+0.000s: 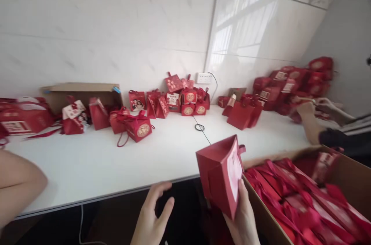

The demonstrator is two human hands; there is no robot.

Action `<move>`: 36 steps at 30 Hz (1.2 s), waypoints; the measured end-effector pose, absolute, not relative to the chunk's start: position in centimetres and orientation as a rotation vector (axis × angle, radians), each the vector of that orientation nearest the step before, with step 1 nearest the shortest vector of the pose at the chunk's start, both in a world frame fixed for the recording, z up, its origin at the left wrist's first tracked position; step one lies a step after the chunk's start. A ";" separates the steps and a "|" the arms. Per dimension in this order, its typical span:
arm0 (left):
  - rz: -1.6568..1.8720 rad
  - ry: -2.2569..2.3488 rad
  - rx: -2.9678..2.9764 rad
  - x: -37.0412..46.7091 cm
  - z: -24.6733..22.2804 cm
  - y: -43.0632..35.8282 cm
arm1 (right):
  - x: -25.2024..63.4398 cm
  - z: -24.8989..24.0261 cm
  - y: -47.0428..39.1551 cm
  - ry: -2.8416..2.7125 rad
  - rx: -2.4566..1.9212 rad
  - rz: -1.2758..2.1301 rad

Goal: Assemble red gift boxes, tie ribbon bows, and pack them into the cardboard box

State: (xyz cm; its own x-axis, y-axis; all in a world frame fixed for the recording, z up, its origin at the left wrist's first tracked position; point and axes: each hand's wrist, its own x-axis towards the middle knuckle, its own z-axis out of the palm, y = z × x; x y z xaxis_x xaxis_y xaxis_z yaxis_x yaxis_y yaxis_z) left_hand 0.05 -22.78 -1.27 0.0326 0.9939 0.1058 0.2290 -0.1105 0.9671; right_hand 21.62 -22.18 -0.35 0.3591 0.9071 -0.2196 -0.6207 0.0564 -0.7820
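A red folded gift box [216,173] with a pale printed side and a ribbon loop is held up, tilted, in front of the table's edge. My right hand [243,214] grips it from below and the right, fingers partly hidden behind it. To its left, my left hand [155,214] is apart from the box, thumb and fingers spread in a curve with nothing between them. Close to my right hand stands an open cardboard carton [265,214], filled with red boxes and ribbons [301,198].
Along the wall, the white table [95,167] bears several red boxes [139,127], a cardboard box [81,87] and a black ring [199,127]. Red bags [269,94] are piled at the right. Another person's arm [20,183] rests at left; a person's hand [308,121] is at right.
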 end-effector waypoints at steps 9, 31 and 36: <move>1.329 0.849 1.596 7.0 3.7 -23.9 | 20.5 0.7 -24.5 -0.364 -0.736 1.152; 1.147 0.771 0.909 10.7 6.0 -23.2 | 23.6 3.3 -27.4 -0.445 -0.889 1.304; 1.116 0.741 0.825 11.4 5.4 -23.6 | 24.7 4.5 -27.8 -0.471 -0.912 1.277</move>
